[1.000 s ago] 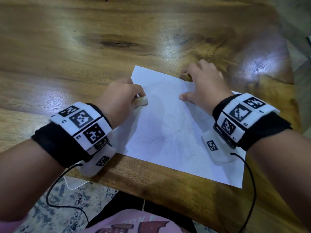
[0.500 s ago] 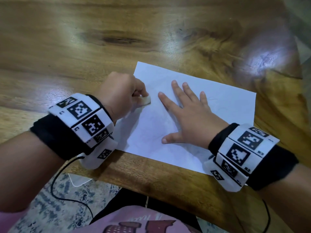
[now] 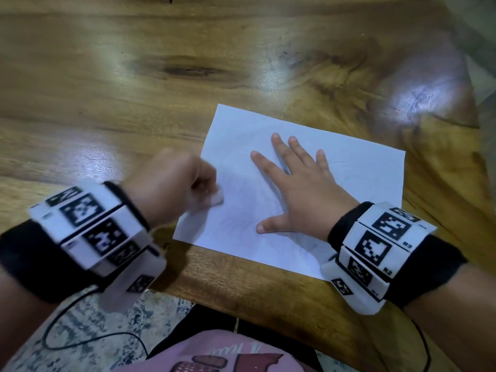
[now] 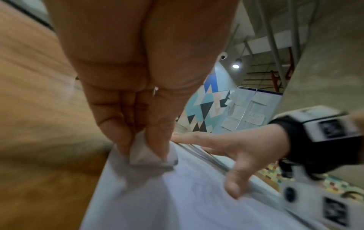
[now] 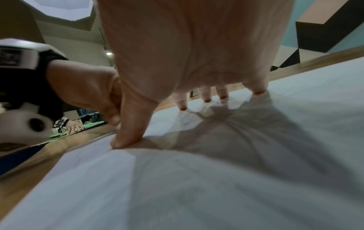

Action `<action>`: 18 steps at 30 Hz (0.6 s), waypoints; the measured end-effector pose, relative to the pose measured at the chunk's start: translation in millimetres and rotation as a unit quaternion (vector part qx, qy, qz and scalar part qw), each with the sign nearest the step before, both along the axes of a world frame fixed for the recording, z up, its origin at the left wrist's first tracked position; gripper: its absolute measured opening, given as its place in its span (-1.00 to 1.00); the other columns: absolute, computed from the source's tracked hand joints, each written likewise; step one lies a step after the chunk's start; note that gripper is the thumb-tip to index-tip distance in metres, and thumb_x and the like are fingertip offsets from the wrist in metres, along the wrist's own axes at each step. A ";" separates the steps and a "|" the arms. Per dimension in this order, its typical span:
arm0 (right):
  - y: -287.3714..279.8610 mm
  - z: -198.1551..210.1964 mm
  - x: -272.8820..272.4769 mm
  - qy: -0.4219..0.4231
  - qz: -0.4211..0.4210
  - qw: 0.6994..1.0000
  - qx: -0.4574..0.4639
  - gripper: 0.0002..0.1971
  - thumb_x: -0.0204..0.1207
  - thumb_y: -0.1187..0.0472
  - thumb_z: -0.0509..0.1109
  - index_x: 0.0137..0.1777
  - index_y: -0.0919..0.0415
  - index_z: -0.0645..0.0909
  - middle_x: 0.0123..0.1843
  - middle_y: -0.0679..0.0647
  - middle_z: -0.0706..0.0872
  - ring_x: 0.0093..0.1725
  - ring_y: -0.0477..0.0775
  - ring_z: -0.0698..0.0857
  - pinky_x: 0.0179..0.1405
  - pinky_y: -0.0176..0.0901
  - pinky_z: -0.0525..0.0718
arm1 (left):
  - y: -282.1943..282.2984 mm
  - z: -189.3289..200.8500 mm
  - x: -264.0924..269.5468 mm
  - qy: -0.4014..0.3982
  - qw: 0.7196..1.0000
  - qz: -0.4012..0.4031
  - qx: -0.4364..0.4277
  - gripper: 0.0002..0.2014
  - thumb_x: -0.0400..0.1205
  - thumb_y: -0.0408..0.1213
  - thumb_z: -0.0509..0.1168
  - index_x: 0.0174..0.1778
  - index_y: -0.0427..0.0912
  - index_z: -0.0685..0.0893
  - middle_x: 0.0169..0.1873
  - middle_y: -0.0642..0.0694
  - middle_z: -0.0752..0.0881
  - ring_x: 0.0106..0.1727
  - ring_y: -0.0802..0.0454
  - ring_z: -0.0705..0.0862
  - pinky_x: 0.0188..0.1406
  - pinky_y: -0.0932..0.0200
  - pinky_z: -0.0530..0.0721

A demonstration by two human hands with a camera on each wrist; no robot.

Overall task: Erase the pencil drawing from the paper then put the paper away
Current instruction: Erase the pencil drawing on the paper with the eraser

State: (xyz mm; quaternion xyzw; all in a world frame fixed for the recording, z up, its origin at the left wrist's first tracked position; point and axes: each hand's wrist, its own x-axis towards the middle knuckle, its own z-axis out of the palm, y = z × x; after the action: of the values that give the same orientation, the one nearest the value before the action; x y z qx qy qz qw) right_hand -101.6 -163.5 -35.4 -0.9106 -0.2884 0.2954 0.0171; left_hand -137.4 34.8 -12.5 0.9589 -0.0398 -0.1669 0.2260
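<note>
Though faintly pencilled, white paper (image 3: 357, 167) lies flat.

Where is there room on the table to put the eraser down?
Bare wood lies left of the paper, beyond the left hand, and across the table behind the paper's far edge. It is crowded on the paper, where the right hand presses flat beside the eraser.

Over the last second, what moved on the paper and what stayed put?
The right hand left the paper's far edge and came back toward the person; it now lies flat, fingers spread, mid-sheet on the paper. The left hand, blurred, has rubbed the eraser slightly nearer along the left edge. Unchanged: the left hand's pinch on the eraser, the sheet's place on the table, faint pencil lines.
</note>
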 end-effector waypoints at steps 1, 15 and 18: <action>-0.3 -0.2 0.0 0.001 0.000 1.000 0.002 0.16 0.23 -0.41 0.39 0.61 -0.19 -0.36 0.62 0.02 -0.52 0.61 0.11 -0.46 0.57 0.34 -0.30 | 1.7 0.5 -4.5 0.026 1.000 -0.002 -0.004 -0.89 0.36 -0.20 0.48 -0.43 -0.09 0.70 -0.52 -0.04 0.62 -0.47 0.07 0.52 -0.54 0.51 0.31; -0.3 -1.7 -0.1 0.000 -0.011 1.000 0.016 0.17 0.20 -0.41 0.42 0.60 -0.23 -0.33 0.62 0.00 -0.52 0.60 0.08 -0.47 0.56 0.34 -0.33 | -3.2 1.4 5.8 0.014 0.999 0.017 -0.027 -0.77 0.40 -0.20 0.47 -0.52 0.03 0.58 -0.56 0.05 0.60 -0.48 0.14 0.51 -0.50 0.52 0.37; -0.8 -2.4 -0.5 -0.002 -0.013 1.000 0.017 0.17 0.19 -0.42 0.42 0.60 -0.24 -0.33 0.62 -0.01 -0.51 0.60 0.08 -0.47 0.56 0.34 -0.33 | -12.3 -2.7 36.6 -0.060 0.996 0.062 -0.028 -0.84 0.42 -0.19 0.45 -0.24 -0.22 0.71 -0.39 -0.15 0.69 -0.31 -0.08 0.56 -0.47 0.29 0.30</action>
State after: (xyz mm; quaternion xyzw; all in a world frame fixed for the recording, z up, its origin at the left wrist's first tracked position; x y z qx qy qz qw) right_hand -102.1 -164.3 -37.8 -0.9143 -0.2821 0.2885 0.0361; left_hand -100.9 22.6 -15.1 0.9612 0.0019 -0.0937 0.2595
